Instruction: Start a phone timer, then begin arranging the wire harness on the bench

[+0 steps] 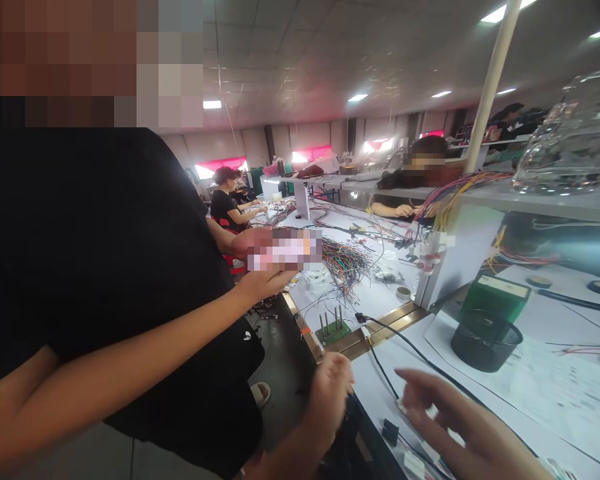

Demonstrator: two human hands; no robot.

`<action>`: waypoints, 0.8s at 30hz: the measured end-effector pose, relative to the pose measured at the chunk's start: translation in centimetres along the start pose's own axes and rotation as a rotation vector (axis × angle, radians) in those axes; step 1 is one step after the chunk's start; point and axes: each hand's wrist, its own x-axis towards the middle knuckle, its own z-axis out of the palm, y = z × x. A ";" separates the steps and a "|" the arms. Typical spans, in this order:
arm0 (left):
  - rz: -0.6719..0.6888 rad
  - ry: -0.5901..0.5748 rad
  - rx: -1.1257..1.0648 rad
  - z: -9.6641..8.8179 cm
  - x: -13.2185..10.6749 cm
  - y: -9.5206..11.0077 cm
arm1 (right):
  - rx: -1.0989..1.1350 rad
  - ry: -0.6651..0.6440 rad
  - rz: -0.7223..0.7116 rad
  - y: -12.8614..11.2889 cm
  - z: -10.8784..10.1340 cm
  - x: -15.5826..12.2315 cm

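Note:
My left hand [330, 395] is curled into a loose fist at the near edge of the white workbench [380, 390]; nothing shows in it. To its right, my right hand [447, 410] hovers just above the bench with fingers spread. It is nearest to a thin black cable [380, 363] and some small connectors, one black [390, 431] and one white [414, 463]. The cable runs back to a white plug [365, 330] beside a green fixture with upright metal pins [333, 327].
A person in a black shirt [105, 267] stands close on the left, holding a phone [285, 250]. A black mesh basket [485, 341], a green box [500, 297], a tape roll [404, 291] and coloured wire bundles [347, 261] are on the bench. Other workers sit further back.

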 end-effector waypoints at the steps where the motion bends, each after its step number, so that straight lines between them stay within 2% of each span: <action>1: 0.134 -0.152 0.209 0.9 -0.9 -1.2 | 0.087 0.017 0.006 -2.1 0.1 1.0; 3: 0.457 -0.432 0.569 2.4 -2.4 -3.7 | 0.276 0.026 0.051 -5.4 0.1 3.1; 4: 0.602 -0.494 0.660 2.9 -2.8 -5.0 | 0.380 0.035 0.077 -6.7 0.1 4.1; 6: 0.791 -0.525 0.728 3.4 -3.3 -7.4 | 0.601 0.061 0.135 -8.4 0.3 5.9; 9: 0.881 -0.520 0.765 3.7 -3.8 -9.1 | 0.864 0.099 0.218 -9.4 0.9 8.0; 11: 0.845 -0.517 0.736 3.7 -3.9 -8.1 | 0.971 0.097 0.256 -9.6 1.5 9.0; 13: 0.734 -0.530 0.663 3.6 -3.3 -5.2 | 1.047 0.083 0.274 -9.8 2.1 9.9; 14: 0.583 -0.577 0.625 3.5 -2.5 -3.0 | 1.077 0.081 0.276 -9.9 2.3 10.3; 15: 0.544 -0.562 0.605 3.3 -1.3 -0.5 | 1.103 0.085 0.271 -10.0 2.5 10.7; 19: 0.472 -0.428 0.494 1.5 6.4 10.9 | 1.153 0.118 0.207 -10.6 3.1 12.2; 20: 0.314 -0.376 0.367 1.0 8.4 13.4 | 1.153 0.126 0.194 -10.8 3.1 12.5; 22: 0.271 -0.310 0.296 0.2 11.0 17.1 | 1.154 0.133 0.175 -11.0 3.1 13.0; 24: 0.236 -0.280 0.257 -0.1 11.8 19.0 | 1.159 0.129 0.154 -11.2 3.0 13.3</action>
